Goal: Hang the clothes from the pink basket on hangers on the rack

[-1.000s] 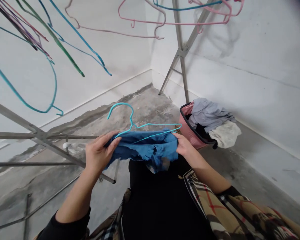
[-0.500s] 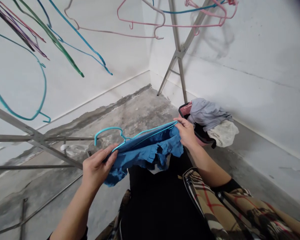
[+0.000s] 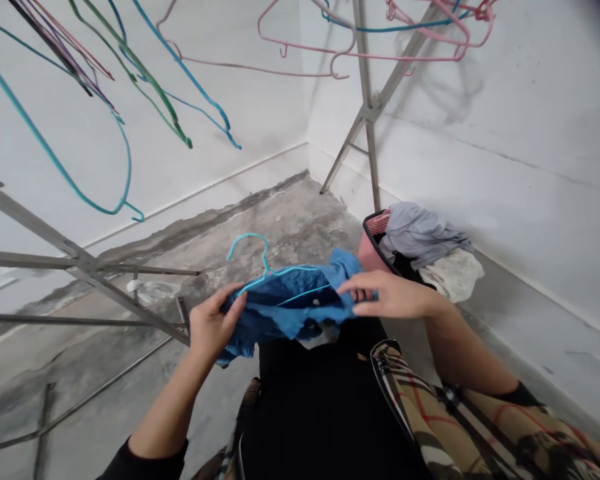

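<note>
A blue cloth garment with a ruffled edge hangs between my hands, partly over a light blue hanger whose hook points up and left. My left hand pinches the left end of the garment together with the hanger's shoulder. At the other end, my right hand touches the cloth, its index finger and thumb apart and the other fingers bent near the fabric. The hanger's right arm runs into the cloth, where its tip is hidden. Above my right fingers, a fold of the garment stands up.
Several coloured hangers, including a green one and a pink one, hang overhead. Metal rack legs stand at left and behind. On the floor at right, a pink basket holds grey and white cloth.
My right hand has let go of the hanger's right tip and moved down onto the cloth. The garment's right end now covers that tip. My left hand keeps its pinch.
</note>
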